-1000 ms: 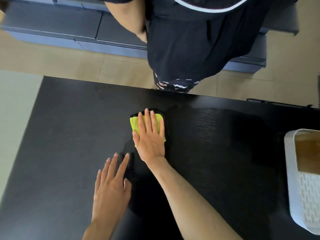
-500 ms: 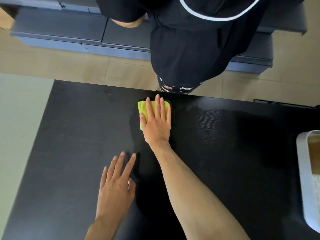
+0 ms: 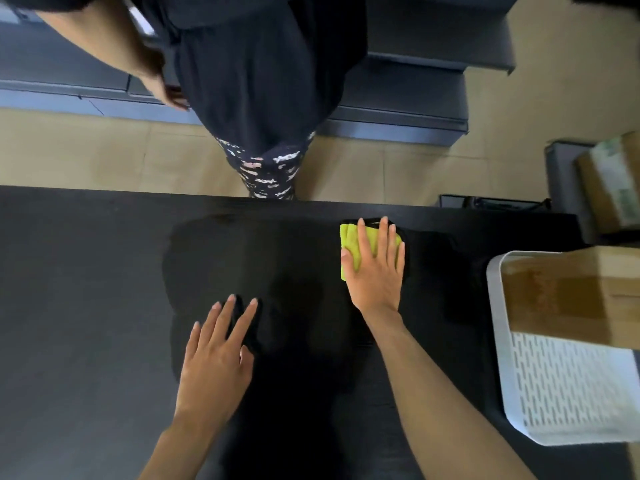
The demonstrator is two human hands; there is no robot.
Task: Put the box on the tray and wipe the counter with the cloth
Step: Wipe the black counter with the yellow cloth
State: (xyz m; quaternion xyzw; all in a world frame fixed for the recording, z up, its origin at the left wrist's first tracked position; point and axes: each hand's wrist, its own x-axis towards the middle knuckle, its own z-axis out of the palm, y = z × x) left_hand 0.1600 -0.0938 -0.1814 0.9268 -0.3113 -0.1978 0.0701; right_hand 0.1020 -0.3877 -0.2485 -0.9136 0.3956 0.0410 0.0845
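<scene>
My right hand [image 3: 375, 271] lies flat with straight fingers on a folded yellow-green cloth [image 3: 349, 239], pressing it onto the black counter [image 3: 86, 306] near its far edge. My left hand [image 3: 216, 355] rests flat on the counter, fingers spread, nearer to me and left of the cloth. A brown cardboard box [image 3: 568, 296] sits in the white slotted tray [image 3: 554, 386] at the counter's right end. A darker, damp-looking patch spreads over the counter's middle.
Another person in dark clothes [image 3: 263, 81] stands just beyond the counter's far edge. Grey drawer units [image 3: 398, 109] line the wall behind. A carton [image 3: 613, 181] on a dark stand sits on the floor at the far right.
My right hand has slid the cloth to the right along the far edge. The view has shifted right, bringing the tray and box fully in. My left hand stays flat.
</scene>
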